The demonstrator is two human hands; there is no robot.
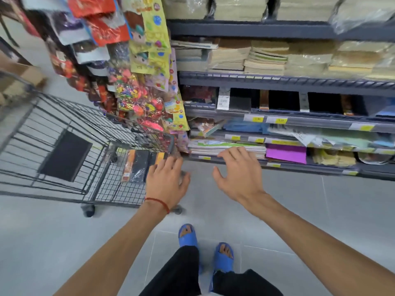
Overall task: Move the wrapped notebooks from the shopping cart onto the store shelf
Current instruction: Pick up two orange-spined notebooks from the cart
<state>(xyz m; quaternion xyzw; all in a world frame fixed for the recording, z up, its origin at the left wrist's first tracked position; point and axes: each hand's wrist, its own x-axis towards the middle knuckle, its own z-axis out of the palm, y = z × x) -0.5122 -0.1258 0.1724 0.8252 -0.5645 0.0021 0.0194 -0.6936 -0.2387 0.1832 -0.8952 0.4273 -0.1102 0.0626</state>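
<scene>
Notebooks [139, 165], film-wrapped with orange bands, lie flat in the near corner of the shopping cart [85, 107]. The cart stands just beside the store shelf [277, 82], likely to keep the carry short. In the head view, the left grip [166, 182] reaches at their edge, fingers apart and holding nothing; whether it touches them is unclear. The right grip [237, 176] is spread and empty near the lowest shelf, probably ready to help lift.

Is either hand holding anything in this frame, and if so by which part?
Nothing is held. The left hand is spread open by the notebooks in the cart; the right hand is open before the shelf.
</scene>
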